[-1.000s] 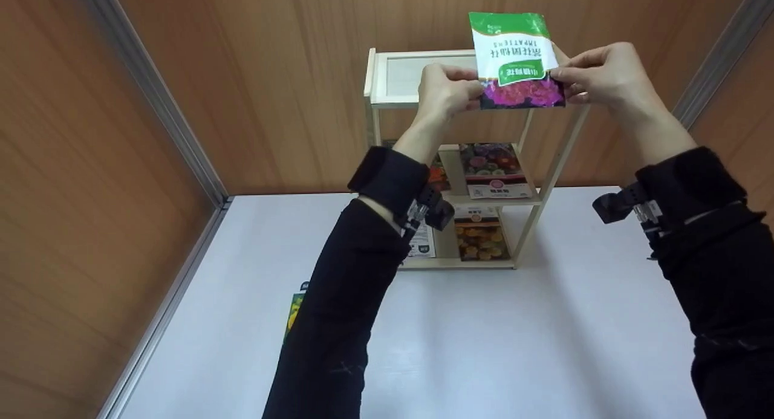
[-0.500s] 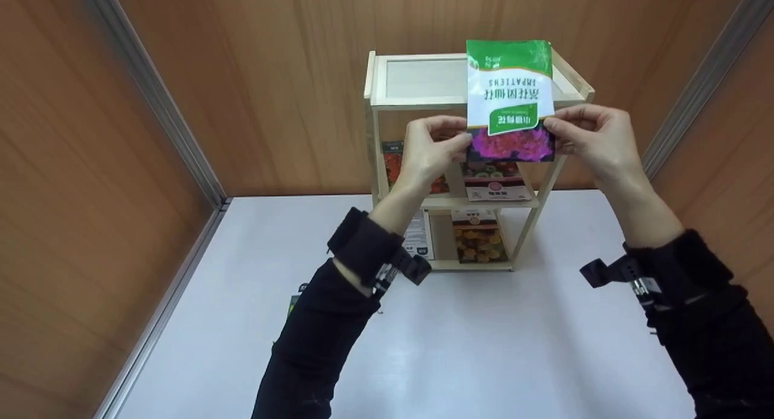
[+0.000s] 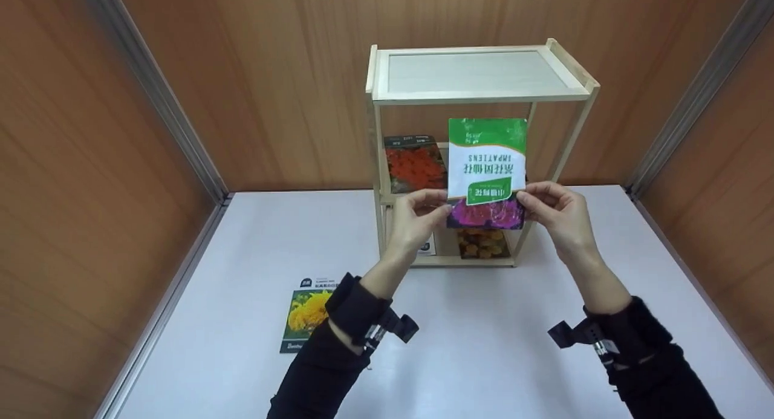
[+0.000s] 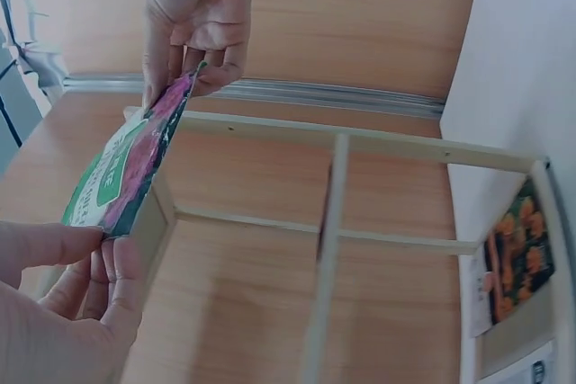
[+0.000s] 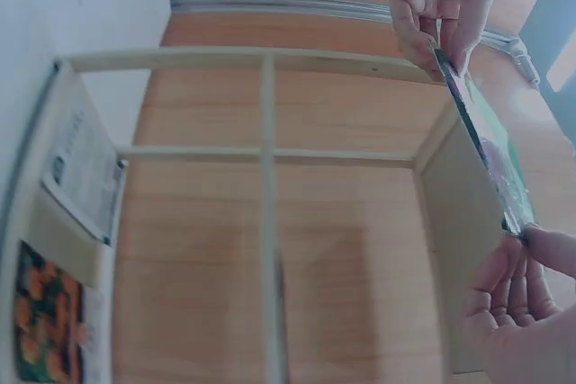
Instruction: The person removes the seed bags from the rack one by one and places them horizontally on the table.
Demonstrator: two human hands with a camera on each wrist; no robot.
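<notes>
2 hands (image 3: 417,216) pinching seed packet (image 3: 487,171)

We hold the seed packet (image 3: 487,172) upright between our left hand (image 3: 417,216) and right hand (image 3: 555,213), fingers (image 3: 438,208) pinching its lower corners. Just behind the fingers stands the shelf rack (image 3: 481,92) on the tabletop (image 3: 514,346); another packet (image 3: 305,313) lies below-left of them.

Green-and-white seed packet (image 3: 487,172) with magenta flowers
</notes>
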